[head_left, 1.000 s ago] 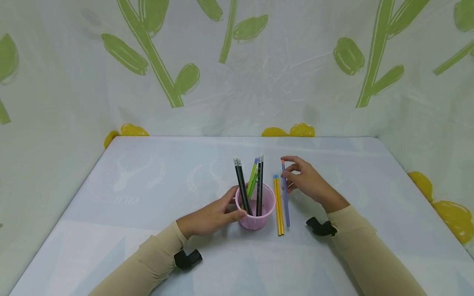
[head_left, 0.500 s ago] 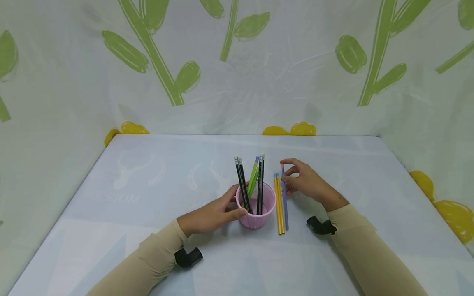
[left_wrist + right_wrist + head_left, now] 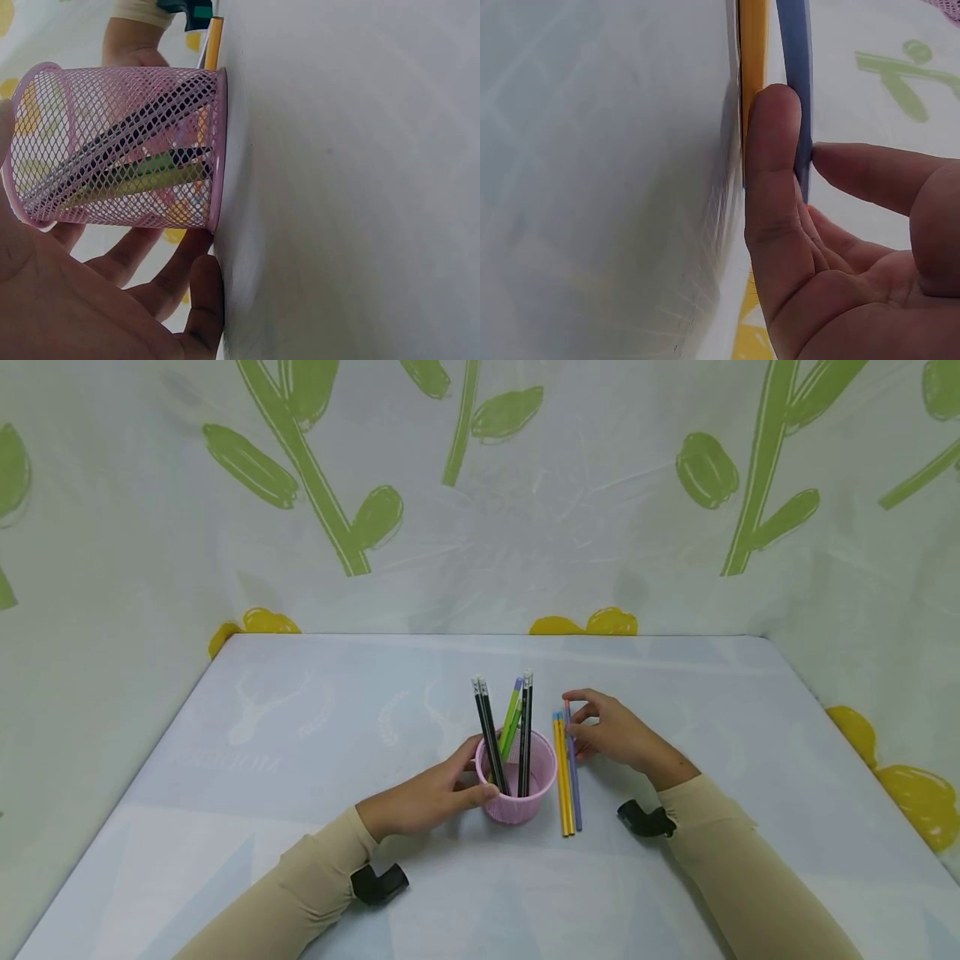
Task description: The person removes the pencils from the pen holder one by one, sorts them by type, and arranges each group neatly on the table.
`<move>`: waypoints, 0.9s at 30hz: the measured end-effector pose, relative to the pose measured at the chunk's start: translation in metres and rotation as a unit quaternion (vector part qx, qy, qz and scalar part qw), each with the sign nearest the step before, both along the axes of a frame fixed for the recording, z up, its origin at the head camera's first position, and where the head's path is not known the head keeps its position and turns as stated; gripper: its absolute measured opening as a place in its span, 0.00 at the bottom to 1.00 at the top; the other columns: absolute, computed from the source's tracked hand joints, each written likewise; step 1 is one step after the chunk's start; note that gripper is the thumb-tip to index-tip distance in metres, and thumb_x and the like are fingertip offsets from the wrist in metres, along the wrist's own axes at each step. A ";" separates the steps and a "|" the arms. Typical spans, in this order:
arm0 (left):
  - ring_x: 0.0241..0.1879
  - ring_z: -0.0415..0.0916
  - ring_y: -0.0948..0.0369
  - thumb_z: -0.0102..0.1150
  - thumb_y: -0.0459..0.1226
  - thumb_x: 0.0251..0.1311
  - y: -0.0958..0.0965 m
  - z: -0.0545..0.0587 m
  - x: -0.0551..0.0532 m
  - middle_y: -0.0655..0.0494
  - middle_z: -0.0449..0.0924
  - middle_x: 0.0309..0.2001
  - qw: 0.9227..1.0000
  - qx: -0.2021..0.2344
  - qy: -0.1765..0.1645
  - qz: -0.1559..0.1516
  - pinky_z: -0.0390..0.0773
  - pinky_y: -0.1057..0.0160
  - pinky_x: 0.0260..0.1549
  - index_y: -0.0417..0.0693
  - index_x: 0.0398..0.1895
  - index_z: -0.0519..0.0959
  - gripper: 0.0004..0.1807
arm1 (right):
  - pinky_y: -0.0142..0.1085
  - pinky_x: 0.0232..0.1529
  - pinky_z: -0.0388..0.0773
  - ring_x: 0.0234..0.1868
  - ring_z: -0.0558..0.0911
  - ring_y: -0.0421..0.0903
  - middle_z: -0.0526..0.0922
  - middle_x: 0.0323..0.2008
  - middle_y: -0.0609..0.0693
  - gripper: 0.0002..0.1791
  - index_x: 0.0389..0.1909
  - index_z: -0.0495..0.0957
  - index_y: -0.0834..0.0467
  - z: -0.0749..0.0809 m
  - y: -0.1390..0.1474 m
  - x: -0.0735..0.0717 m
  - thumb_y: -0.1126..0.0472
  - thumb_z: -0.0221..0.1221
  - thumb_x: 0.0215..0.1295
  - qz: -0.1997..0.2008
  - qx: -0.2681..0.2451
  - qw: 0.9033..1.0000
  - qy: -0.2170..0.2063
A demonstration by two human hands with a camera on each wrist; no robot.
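Note:
My left hand (image 3: 427, 795) holds a pink mesh pencil cup (image 3: 513, 810), thumb at the near rim and fingers round the far side. Several black pencils (image 3: 489, 735) and green ones (image 3: 512, 720) lean inside it; the left wrist view shows them through the mesh (image 3: 127, 142). To the right of the cup, my right hand (image 3: 618, 732) pinches a purple pencil (image 3: 575, 789) near its upper end, the index finger touching its reddish tip. Close beside that pencil, two yellow pencils (image 3: 562, 785) with blue ends lie on the table. In the right wrist view, thumb and fingers are on the purple pencil (image 3: 798, 60).
The pale printed tabletop (image 3: 300, 760) spreads around both hands. Behind it stands a white wall (image 3: 555, 527) with green leaf and yellow flower patterns. A black wrist device (image 3: 381, 885) sits on the left sleeve, another black device (image 3: 645, 819) on the right.
My right hand has moved slightly left and toward me, bringing the purple pencil closer against the yellow pencils. My left hand and the cup have stayed in place.

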State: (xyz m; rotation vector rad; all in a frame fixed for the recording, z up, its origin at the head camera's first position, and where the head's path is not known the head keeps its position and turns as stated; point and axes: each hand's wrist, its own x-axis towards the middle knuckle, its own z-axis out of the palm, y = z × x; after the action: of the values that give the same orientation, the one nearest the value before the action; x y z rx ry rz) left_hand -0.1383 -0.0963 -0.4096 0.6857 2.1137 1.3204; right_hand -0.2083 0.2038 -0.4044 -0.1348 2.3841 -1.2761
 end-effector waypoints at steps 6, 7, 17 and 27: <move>0.73 0.63 0.59 0.50 0.58 0.71 -0.001 0.000 -0.001 0.63 0.62 0.74 1.000 -0.002 -0.003 0.002 0.65 0.49 0.70 0.86 0.74 0.43 0.36 | 0.39 0.36 0.86 0.29 0.86 0.48 0.76 0.53 0.63 0.31 0.73 0.61 0.56 0.000 -0.001 -0.001 0.63 0.58 0.72 0.001 0.010 1.000 -0.008; 0.73 0.63 0.58 0.50 0.59 0.71 -0.001 0.001 -0.001 0.63 0.62 0.74 1.000 0.000 -0.002 0.001 0.65 0.48 0.70 0.86 0.75 0.43 0.36 | 0.39 0.36 0.86 0.29 0.86 0.47 0.76 0.53 0.63 0.31 0.73 0.61 0.55 -0.001 -0.001 -0.001 0.62 0.58 0.72 0.001 0.015 1.000 -0.009; 0.74 0.62 0.56 0.49 0.59 0.72 -0.001 0.001 -0.001 0.59 0.61 0.75 1.000 -0.001 0.003 -0.003 0.64 0.47 0.70 0.81 0.76 0.42 0.37 | 0.36 0.34 0.85 0.28 0.83 0.46 0.79 0.49 0.60 0.32 0.72 0.64 0.55 -0.001 -0.004 -0.001 0.62 0.61 0.69 0.003 0.060 0.998 0.002; 0.73 0.63 0.57 0.49 0.61 0.70 -0.001 0.002 -0.001 0.60 0.62 0.74 1.000 -0.010 -0.004 -0.001 0.64 0.46 0.70 0.84 0.76 0.41 0.38 | 0.36 0.32 0.83 0.26 0.82 0.47 0.79 0.47 0.59 0.31 0.72 0.64 0.54 -0.001 -0.004 0.000 0.62 0.61 0.69 0.010 0.068 0.998 0.001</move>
State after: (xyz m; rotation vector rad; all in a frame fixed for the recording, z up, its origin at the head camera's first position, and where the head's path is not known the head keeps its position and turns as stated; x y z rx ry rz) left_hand -0.1393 -0.0971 -0.4077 0.6728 2.1171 1.2977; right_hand -0.2085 0.2001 -0.4058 -0.1191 2.4570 -1.1002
